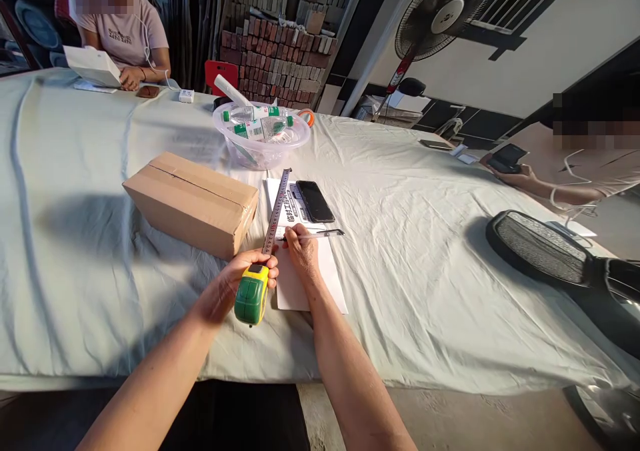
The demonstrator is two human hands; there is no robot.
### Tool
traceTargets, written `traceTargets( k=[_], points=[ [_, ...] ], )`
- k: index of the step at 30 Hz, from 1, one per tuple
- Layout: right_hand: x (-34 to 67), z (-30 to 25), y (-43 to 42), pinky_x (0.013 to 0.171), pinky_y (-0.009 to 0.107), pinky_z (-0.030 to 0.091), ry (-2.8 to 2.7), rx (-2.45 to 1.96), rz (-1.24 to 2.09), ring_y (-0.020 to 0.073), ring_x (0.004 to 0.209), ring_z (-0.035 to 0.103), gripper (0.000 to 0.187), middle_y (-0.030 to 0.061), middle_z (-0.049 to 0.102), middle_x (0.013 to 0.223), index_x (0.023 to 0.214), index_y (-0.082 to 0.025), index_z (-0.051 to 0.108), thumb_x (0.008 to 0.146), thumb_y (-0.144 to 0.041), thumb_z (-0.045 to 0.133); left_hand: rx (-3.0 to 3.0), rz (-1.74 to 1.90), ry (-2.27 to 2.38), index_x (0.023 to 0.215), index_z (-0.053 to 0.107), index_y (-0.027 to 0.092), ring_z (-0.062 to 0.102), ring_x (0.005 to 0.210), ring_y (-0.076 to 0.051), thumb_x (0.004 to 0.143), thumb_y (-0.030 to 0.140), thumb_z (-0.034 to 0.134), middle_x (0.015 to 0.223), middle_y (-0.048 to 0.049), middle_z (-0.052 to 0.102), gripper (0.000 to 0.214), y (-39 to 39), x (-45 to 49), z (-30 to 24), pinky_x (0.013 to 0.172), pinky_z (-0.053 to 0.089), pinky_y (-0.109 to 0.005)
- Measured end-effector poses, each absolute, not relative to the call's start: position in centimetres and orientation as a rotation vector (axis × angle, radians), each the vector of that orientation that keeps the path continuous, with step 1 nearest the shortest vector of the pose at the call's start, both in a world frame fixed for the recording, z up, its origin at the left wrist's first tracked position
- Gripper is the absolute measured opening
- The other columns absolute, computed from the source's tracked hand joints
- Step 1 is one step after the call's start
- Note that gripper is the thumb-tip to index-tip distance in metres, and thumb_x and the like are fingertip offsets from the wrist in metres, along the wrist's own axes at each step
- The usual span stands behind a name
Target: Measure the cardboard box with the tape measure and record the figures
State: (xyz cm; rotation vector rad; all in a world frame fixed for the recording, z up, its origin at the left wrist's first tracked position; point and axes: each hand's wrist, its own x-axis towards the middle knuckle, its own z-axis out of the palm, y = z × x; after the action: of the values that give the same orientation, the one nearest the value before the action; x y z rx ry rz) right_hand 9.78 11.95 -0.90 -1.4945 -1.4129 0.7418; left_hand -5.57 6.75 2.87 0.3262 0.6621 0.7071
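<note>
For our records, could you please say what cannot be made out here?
In the head view:
Contents of the brown cardboard box: hidden by its closed top.
Figures on the silver metal tape blade: too small.
Part of the clear plastic pen: behind the right hand.
Black mesh chair: cut off by right edge.

Green-yellow tape measure (250,296), blade (277,211) extended; clear pen (327,234) over white paper (306,292).

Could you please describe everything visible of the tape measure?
The tape measure has a rounded green case with yellow edging, seemingly plastic, and a dark patch near its mouth. The left hand holds it; its marked, metallic blade is extended, slanting away between the box and phone. Whether it touches the paper is unclear.
</note>
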Motion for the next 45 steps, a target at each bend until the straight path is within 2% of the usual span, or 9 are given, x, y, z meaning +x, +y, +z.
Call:
traceTargets(
  k=[12,45],
  points=[
    [9.62,-0.78,12.01,0.055,0.027,0.036,-1.409,-1.526,0.734,0.0138,0.05,0.048,0.029,-0.0056,0.053,0.05,0.061,-0.024,0.041,0.086,-0.038,0.048,0.323,0.704,0.663,0.079,0.057,0.015,0.051,0.045,-0.01,0.083,0.019,0.054,0.061,-0.0001,0.051,0.007,6.56,-5.65,3.24,0.046,0.046,-0.019],
    [9.67,-0.59,11.84,0.053,0.025,0.034,-1.367,-1.522,0.714,0.0132,0.049,0.044,0.028,-0.0065,0.048,0.048,0.061,-0.025,0.038,0.085,-0.036,0.045,0.36,0.758,0.649,0.075,0.055,0.017,0.049,0.049,-0.009,0.08,0.017,0.059,0.065,0.001,0.05,0.007,6.34,-5.6,3.1,0.047,0.045,-0.019]
  ],
)
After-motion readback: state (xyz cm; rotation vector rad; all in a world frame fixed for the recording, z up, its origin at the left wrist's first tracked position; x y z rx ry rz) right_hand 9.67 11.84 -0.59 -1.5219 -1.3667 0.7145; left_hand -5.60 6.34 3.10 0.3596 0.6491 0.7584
